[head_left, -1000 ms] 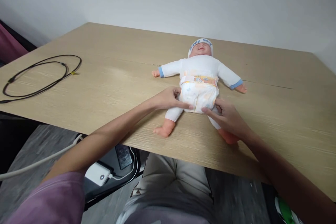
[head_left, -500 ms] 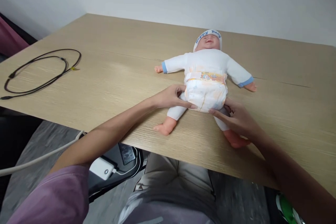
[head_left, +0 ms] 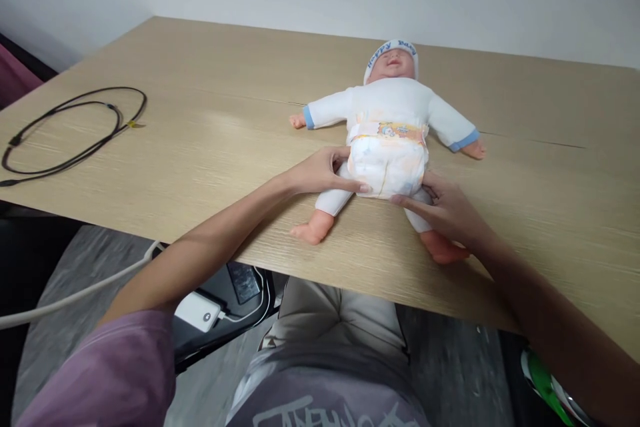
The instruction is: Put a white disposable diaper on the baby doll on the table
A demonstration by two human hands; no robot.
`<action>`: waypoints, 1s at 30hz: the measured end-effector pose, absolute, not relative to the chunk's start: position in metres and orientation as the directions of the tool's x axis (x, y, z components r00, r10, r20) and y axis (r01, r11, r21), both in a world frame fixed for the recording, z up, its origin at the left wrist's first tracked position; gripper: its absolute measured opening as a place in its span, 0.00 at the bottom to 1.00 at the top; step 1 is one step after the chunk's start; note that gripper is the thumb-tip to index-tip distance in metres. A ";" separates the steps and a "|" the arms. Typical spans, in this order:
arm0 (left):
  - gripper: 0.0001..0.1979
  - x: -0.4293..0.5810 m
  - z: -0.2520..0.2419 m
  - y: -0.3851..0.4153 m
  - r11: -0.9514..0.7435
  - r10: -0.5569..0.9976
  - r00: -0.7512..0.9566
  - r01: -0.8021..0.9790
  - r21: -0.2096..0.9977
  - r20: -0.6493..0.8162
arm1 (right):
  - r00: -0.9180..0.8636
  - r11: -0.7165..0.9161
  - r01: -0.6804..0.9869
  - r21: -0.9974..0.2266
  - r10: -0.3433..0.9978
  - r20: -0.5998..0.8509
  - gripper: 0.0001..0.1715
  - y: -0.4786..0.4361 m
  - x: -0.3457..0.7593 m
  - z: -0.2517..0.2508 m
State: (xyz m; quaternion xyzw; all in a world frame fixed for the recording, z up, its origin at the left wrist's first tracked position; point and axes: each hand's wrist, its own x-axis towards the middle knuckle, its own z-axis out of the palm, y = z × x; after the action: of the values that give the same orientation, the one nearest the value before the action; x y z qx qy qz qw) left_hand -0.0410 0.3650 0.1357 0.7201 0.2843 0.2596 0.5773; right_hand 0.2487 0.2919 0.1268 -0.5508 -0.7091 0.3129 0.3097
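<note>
A baby doll point(head_left: 387, 107) in a white top and a white cap lies on its back on the wooden table point(head_left: 225, 133), head towards the wall. It wears a white diaper point(head_left: 387, 167) with a printed band at the waist. My left hand point(head_left: 323, 173) pinches the diaper's lower left edge at the doll's thigh. My right hand point(head_left: 447, 210) grips the diaper's lower right edge, fingers curled over the doll's other leg. The doll's bare feet point towards me near the table's front edge.
A coiled black cable point(head_left: 65, 133) lies at the table's left. Below the front edge are my lap, a white power adapter point(head_left: 197, 310) with a white cord, and a black device on the floor. A white wall stands behind.
Both hands have stayed at the diaper's lower corners. The view has tilted a little, so the doll sits slightly higher and more to the right in the picture.
</note>
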 end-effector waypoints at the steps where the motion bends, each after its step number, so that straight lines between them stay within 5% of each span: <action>1: 0.30 -0.040 0.134 0.365 -0.207 0.710 0.701 0.119 0.971 0.066 | -0.219 0.204 0.590 -0.782 0.972 0.088 0.32 0.292 0.249 0.127; 5: 0.34 -0.037 0.127 0.364 -0.275 0.745 0.662 0.200 0.940 0.078 | -0.238 0.218 0.593 -0.775 0.967 0.090 0.31 0.293 0.250 0.125; 15: 0.23 -0.036 0.124 0.362 -0.308 0.758 0.636 0.156 0.939 0.142 | -0.230 0.246 0.582 -0.775 0.964 0.133 0.31 0.290 0.250 0.124; 21: 0.24 -0.046 0.131 0.367 -0.109 0.699 0.715 0.087 0.990 0.014 | -0.201 0.233 0.559 -0.796 0.969 0.142 0.30 0.288 0.247 0.121; 30: 0.24 -0.046 0.132 0.366 0.018 0.721 0.692 0.006 1.000 -0.017 | -0.214 0.185 0.288 -0.940 0.969 0.125 0.33 0.286 0.242 0.121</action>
State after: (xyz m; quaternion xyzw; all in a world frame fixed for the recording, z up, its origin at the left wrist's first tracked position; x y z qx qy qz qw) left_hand -0.0461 0.3655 0.1317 0.6454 0.2817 0.2728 0.6555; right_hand 0.2420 0.2863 0.1208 -0.4795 -0.6550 0.4216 0.4040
